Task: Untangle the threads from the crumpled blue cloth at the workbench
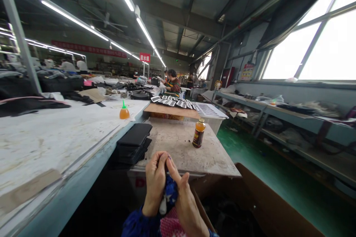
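Left hand [155, 178], fingers curled, meets the right hand [181, 192] at the fingertips; the right thumb stands apart. Whether either grips anything cannot be told. Black stack [134, 135]: nearby, between ten and eleven o'clock, on the bench [169, 137]. Drink bottle [198, 134]: upright, one o'clock, same bench. Squeeze bottle [124, 112]: green-tipped, eleven o'clock, beyond the stack. Brown board [169, 110]: twelve o'clock.
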A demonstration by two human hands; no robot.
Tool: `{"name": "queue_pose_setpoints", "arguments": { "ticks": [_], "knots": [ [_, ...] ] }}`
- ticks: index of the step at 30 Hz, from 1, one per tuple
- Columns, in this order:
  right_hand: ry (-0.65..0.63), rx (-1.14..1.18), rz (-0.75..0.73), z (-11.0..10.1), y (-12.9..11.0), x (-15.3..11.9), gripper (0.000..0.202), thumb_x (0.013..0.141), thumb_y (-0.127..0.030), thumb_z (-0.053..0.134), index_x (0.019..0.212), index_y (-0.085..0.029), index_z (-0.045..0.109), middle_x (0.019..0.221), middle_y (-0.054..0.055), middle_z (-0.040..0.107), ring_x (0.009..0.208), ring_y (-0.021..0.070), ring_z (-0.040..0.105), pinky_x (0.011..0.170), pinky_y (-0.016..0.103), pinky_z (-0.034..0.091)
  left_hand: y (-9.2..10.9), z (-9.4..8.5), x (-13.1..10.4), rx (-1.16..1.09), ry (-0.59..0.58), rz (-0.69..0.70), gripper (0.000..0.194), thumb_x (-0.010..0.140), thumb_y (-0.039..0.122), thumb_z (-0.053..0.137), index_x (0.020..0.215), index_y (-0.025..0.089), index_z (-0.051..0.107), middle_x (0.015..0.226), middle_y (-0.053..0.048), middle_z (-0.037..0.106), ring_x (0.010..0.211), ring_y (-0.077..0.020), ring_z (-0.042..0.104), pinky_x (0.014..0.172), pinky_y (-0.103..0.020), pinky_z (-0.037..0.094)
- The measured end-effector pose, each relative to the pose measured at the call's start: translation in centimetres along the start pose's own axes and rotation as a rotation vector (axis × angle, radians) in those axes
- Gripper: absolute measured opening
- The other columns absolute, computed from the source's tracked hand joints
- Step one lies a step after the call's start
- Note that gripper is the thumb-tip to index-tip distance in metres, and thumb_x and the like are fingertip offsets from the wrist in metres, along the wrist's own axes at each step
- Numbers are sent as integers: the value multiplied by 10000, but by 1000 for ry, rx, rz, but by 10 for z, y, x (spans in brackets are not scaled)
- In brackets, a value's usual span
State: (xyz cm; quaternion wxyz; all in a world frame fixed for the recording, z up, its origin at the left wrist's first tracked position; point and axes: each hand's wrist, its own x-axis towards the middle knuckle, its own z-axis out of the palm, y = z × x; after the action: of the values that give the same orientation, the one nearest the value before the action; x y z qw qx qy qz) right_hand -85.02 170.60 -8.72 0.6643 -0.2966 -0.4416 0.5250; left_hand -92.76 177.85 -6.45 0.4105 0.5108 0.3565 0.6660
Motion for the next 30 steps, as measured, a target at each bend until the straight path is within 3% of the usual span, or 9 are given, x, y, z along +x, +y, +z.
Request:
{"name": "queue_pose_setpoints", "arguments": {
  "ticks": [4,7,11,14,16,19,22,26,30],
  "knots": [
    [-17,134,89,1,5,12,791,799,-850,415,1280,-273,663,1554,-9,397,1525,227,179,1277,405,6,-2,0,6,-122,-30,-97,413,709,580,657,627,188,560,600,13,526,593,-136,485,551,-234,433],
    [-59,240,118,1,5,18,787,768,-860,460,1227,-267,699,1548,-12,403,1529,224,164,1277,389,18,-1,-2,7,-96,-54,-93,417,740,582,632,626,197,520,608,23,495,588,-129,459,552,-233,411],
    [-106,308,124,-1,2,22,766,808,-827,450,1163,-214,739,1501,43,473,1512,242,222,1275,393,39,-2,-10,8,220,-29,126,365,859,505,492,636,216,497,607,14,506,583,-142,474,591,-260,382],
    [-83,319,86,-7,-2,24,714,841,-792,444,1043,-199,786,1461,77,520,1474,286,303,1268,440,71,-5,-26,16,453,98,268,337,879,453,445,633,227,484,568,15,478,546,-146,454,589,-285,341],
    [-56,345,47,-14,-7,25,652,853,-762,469,954,-212,804,1434,79,548,1444,301,353,1258,465,105,-7,-39,23,450,194,205,365,897,467,435,622,229,455,556,21,458,534,-144,441,579,-285,337],
    [-55,373,-20,-21,-13,26,601,857,-740,493,860,-229,809,1426,70,557,1443,291,357,1251,452,131,-6,-55,31,249,256,29,439,928,531,423,615,223,409,556,33,426,534,-135,414,545,-266,341],
    [-106,449,-68,-24,-16,26,622,910,-709,415,732,-250,794,1421,49,563,1427,259,389,1230,425,195,0,-57,27,81,190,-7,469,933,560,441,618,219,370,567,44,374,547,-126,373,524,-253,320],
    [-215,618,-78,-25,-20,23,724,974,-653,279,578,-260,740,1328,25,635,1325,204,520,1117,348,382,13,-43,13,117,104,66,516,942,570,444,590,207,339,574,39,353,563,-116,352,533,-253,305],
    [-288,666,-122,-30,-24,22,740,990,-635,249,568,-266,732,1184,-10,709,1230,159,588,1045,279,449,23,-31,1,96,6,135,514,946,578,438,605,198,380,599,34,409,579,-109,393,553,-234,344]
  ]
}}
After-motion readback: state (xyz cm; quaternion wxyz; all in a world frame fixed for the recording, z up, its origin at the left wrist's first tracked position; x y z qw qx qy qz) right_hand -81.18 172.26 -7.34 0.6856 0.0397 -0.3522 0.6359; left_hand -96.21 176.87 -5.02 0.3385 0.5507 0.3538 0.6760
